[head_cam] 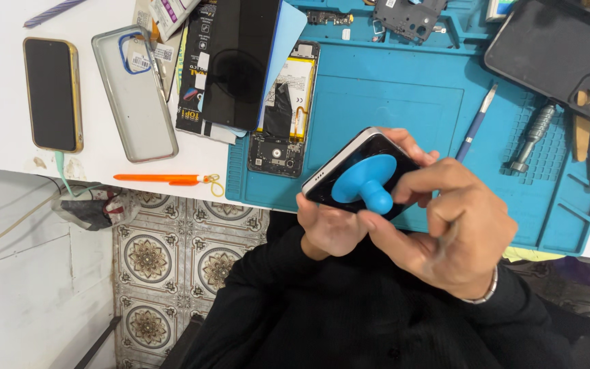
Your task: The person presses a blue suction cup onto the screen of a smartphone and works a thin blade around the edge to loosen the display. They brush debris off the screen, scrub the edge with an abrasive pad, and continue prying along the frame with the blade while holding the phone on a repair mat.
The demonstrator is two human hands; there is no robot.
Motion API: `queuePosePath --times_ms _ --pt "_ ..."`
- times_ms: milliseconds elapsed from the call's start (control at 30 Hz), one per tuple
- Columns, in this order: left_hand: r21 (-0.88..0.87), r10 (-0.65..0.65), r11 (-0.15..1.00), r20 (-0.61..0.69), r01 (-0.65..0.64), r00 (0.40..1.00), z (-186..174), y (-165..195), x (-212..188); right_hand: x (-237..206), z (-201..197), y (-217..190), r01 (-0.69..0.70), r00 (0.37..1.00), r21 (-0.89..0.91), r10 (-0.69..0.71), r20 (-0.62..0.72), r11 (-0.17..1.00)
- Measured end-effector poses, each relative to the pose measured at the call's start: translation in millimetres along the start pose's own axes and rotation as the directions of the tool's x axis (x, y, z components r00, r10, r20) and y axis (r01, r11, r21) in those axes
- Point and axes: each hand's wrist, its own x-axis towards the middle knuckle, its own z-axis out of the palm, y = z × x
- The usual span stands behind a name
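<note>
Over the blue mat [390,102], left hand [329,222] cradles a phone [349,174]; right hand [455,222] pinches the blue suction cup [367,183] stuck on it.

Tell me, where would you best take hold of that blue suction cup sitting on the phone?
Probably by its stubby knob, from above the glass. The blue suction cup lies flat on the dark phone, leaving only the knob standing up. The right hand is at it, while the left hand supports the phone from beneath.
</note>
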Motion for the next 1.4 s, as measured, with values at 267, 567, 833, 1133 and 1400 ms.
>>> queuePosePath --times_ms 267,567,833,1133,1400 --pt "0.282 0.062 0.957 0.048 -0.073 0.997 7 27 4 6 18 -3 0.038 0.999 -0.130 -0.041 -0.020 0.991" --pt "0.332 0.212 0.921 0.008 -0.203 0.977 1 20 11 1 36 -3 0.017 1.000 -0.130 -0.017 -0.002 0.991" --pt "0.282 0.328 0.907 -0.012 -0.312 0.944 0 11 17 2 40 0 0.031 0.999 -0.030 -0.032 -0.026 0.999" --pt "0.053 0.035 0.998 -0.102 -0.029 0.994 -1 23 10 3 35 4 -0.019 0.999 -0.059 0.018 -0.028 0.998" --pt "-0.063 -0.025 0.998 -0.084 0.020 0.996 -1 21 15 0 29 7 -0.045 0.998 -0.047 0.043 -0.035 0.998"
